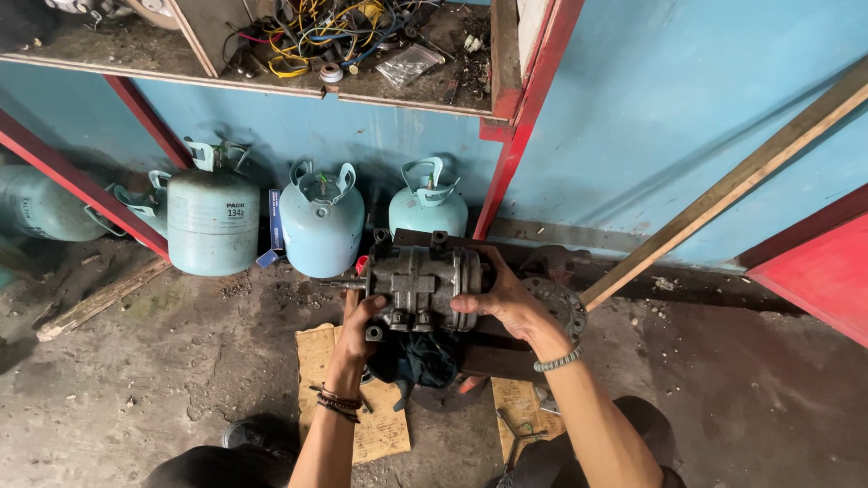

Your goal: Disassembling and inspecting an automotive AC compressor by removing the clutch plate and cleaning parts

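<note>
Grip: left hand [362, 318], right hand [500, 298] | both hold grey compressor [420, 276]

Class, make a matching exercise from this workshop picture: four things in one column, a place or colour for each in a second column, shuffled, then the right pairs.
Things:
1 grey metal compressor
2 gas cylinders
3 tangled wires
4 cardboard

Places or colours:
A on the shelf above
B flat on the floor
C pale blue, along the wall
D between the left hand and right hand

Pairs: 1-D, 2-C, 3-A, 4-B
</note>
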